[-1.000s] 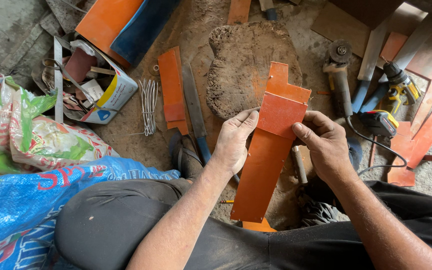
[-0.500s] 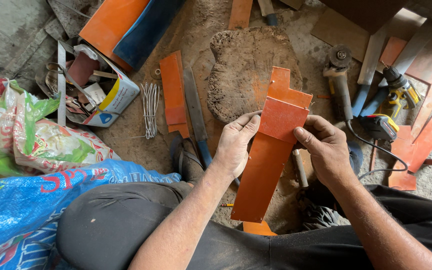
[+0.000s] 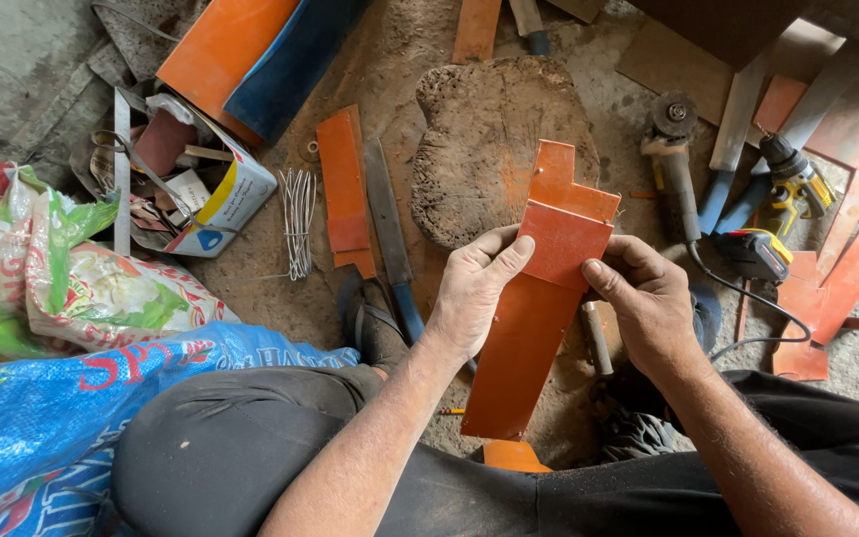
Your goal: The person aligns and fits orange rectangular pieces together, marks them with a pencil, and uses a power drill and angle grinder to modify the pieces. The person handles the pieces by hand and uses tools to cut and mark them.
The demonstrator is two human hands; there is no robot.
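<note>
I hold a long orange metal plate (image 3: 524, 338) upright over my lap, with a notched second orange piece (image 3: 569, 184) stacked behind its top. My left hand (image 3: 474, 288) grips the plate's left edge, thumb pressed on its face. My right hand (image 3: 648, 298) pinches the right edge near the top. Behind the plate lies a worn wooden block (image 3: 494, 139) on the dirt floor.
An angle grinder (image 3: 673, 159) and a cordless drill (image 3: 782, 194) lie to the right among orange offcuts (image 3: 847, 278). Left of the block are an orange strip (image 3: 342, 189), a flat file (image 3: 390, 234), wire pieces (image 3: 297, 219), an open box of scraps (image 3: 196, 184) and plastic sacks (image 3: 72, 288).
The plate and both hands have kept almost the same pose; my left thumb has slid slightly further onto the plate's face.
</note>
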